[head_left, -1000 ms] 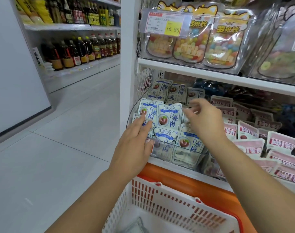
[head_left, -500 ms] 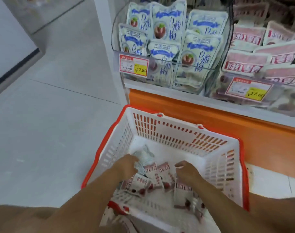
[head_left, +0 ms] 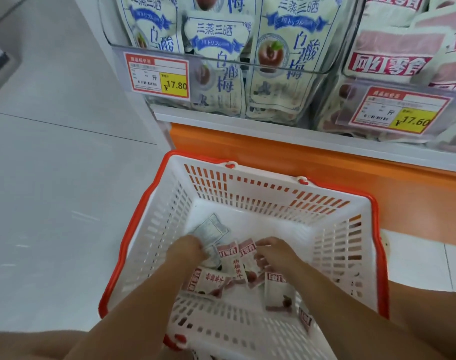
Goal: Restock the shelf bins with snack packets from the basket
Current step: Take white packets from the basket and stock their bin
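A white basket with a red rim [head_left: 154, 183] stands on the floor under the shelf. Several pink-and-white snack packets [head_left: 211, 280] lie on its bottom, plus one pale packet [head_left: 212, 229] lying back side up. Both my hands are down inside the basket. My left hand [head_left: 186, 249] curls its fingers over the near end of the pale packet. My right hand [head_left: 276, 252] curls its fingers on the edge of a pink packet [head_left: 247, 249]. Above, a clear bin [head_left: 221, 61] holds blue-and-white packets, and the bin to its right [head_left: 388, 63] holds pink packets like those in the basket.
Price tags reading 17.80 [head_left: 158, 74] and 17.60 [head_left: 393, 110] hang on the bin fronts. An orange shelf base [head_left: 273, 152] runs right behind the basket. Pale tiled floor [head_left: 52, 190] stretches to the left. My knees fill the bottom corners.
A second ago both hands were up at the blue-packet bin. They dropped into the basket and now close on packets there; my view has tilted down and moved closer.
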### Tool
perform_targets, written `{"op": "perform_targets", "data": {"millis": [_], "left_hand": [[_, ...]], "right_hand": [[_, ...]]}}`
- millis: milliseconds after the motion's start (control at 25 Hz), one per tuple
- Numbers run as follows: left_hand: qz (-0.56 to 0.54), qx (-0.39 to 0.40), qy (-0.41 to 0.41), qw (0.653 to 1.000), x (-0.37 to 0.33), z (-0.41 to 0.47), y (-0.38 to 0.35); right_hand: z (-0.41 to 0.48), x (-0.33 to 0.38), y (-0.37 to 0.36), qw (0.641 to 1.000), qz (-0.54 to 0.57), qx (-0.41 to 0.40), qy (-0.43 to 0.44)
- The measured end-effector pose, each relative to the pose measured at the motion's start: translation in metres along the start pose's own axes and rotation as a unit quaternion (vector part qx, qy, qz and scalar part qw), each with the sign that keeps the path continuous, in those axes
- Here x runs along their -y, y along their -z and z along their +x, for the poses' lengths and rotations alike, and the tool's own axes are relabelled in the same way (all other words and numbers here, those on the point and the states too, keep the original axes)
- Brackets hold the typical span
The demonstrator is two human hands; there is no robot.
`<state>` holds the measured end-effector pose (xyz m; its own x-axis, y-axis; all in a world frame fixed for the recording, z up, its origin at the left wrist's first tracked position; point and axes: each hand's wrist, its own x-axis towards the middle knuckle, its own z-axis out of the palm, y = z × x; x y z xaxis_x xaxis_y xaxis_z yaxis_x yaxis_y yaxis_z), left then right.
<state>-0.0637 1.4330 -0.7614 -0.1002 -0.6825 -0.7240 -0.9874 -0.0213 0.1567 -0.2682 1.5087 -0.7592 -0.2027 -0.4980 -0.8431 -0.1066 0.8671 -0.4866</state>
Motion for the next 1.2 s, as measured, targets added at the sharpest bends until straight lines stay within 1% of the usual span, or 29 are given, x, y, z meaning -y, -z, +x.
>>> {"op": "perform_targets", "data": {"millis": [80,120,160,200,240,280,320,360,440,480,520,560,600,640,720,760,800,880,920,960,1000,1040,1080,1120,1200], "left_hand": [[-0.122,-0.041,-0.022,0.991,-0.007,-0.003,0.008],[-0.213,-0.050,-0.032,0.975,-0.010,-0.008,0.012],[-0.320,-0.036,-0.045,0.946,-0.013,-0.015,0.018],[-0.423,0.000,-0.056,0.904,-0.015,-0.021,0.024],[-0.496,0.037,-0.062,0.865,-0.017,-0.028,0.028],[-0.539,0.063,-0.059,0.838,-0.017,-0.032,0.027],[-0.568,0.073,-0.058,0.818,-0.019,-0.040,0.027],[-0.590,0.071,-0.055,0.802,-0.022,-0.045,0.027],[-0.623,0.060,-0.040,0.779,-0.029,-0.059,0.029],[-0.640,0.066,-0.029,0.765,-0.032,-0.065,0.030],[-0.656,0.086,-0.026,0.749,-0.034,-0.071,0.031],[-0.679,0.119,-0.033,0.723,-0.036,-0.077,0.033],[-0.698,0.150,-0.053,0.698,-0.037,-0.082,0.033],[-0.714,0.174,-0.082,0.673,-0.040,-0.090,0.035],[-0.737,0.186,-0.120,0.638,-0.044,-0.103,0.037],[-0.745,0.182,-0.126,0.630,-0.044,-0.106,0.039],[-0.752,0.177,-0.129,0.622,-0.044,-0.108,0.040],[-0.767,0.167,-0.124,0.607,-0.039,-0.110,0.041],[-0.769,0.162,-0.120,0.606,-0.036,-0.111,0.042],[-0.769,0.157,-0.120,0.607,-0.036,-0.113,0.043],[-0.768,0.156,-0.124,0.608,-0.037,-0.114,0.044],[-0.769,0.154,-0.129,0.607,-0.039,-0.117,0.045],[-0.769,0.151,-0.132,0.607,-0.041,-0.118,0.045],[-0.766,0.149,-0.134,0.610,-0.044,-0.120,0.045],[-0.757,0.140,-0.133,0.624,-0.046,-0.122,0.045]], "right_hand": [[-0.003,0.001,0.004,1.000,0.018,0.016,0.001],[-0.005,0.001,0.005,0.999,0.026,0.033,0.006],[-0.008,0.002,0.007,0.997,0.042,0.060,0.015],[-0.010,0.003,0.006,0.994,0.062,0.091,0.025],[-0.015,0.005,0.004,0.988,0.083,0.125,0.039],[-0.021,0.008,0.001,0.982,0.102,0.146,0.055],[-0.027,0.012,-0.003,0.979,0.123,0.148,0.073],[-0.034,0.016,-0.005,0.977,0.142,0.130,0.094],[-0.049,0.024,-0.007,0.973,0.168,0.056,0.146],[-0.056,0.026,-0.006,0.970,0.159,0.015,0.183],[-0.063,0.026,-0.005,0.964,0.130,-0.030,0.228],[-0.069,0.025,-0.004,0.955,0.080,-0.078,0.276],[-0.074,0.023,-0.003,0.938,0.022,-0.117,0.325],[-0.080,0.021,-0.004,0.914,-0.039,-0.136,0.380],[-0.088,0.015,-0.010,0.864,-0.141,-0.114,0.471],[-0.093,0.014,-0.013,0.856,-0.152,-0.093,0.485],[-0.099,0.016,-0.013,0.868,-0.123,-0.081,0.474],[-0.107,0.022,-0.006,0.906,-0.010,-0.097,0.411],[-0.108,0.024,0.001,0.925,0.050,-0.104,0.361],[-0.108,0.028,0.009,0.943,0.111,-0.090,0.301],[-0.108,0.032,0.015,0.953,0.164,-0.056,0.247],[-0.109,0.036,0.018,0.957,0.204,-0.007,0.208],[-0.112,0.037,0.019,0.954,0.231,0.038,0.188],[-0.115,0.038,0.018,0.948,0.250,0.069,0.186],[-0.120,0.040,0.016,0.933,0.278,0.097,0.207]]}}
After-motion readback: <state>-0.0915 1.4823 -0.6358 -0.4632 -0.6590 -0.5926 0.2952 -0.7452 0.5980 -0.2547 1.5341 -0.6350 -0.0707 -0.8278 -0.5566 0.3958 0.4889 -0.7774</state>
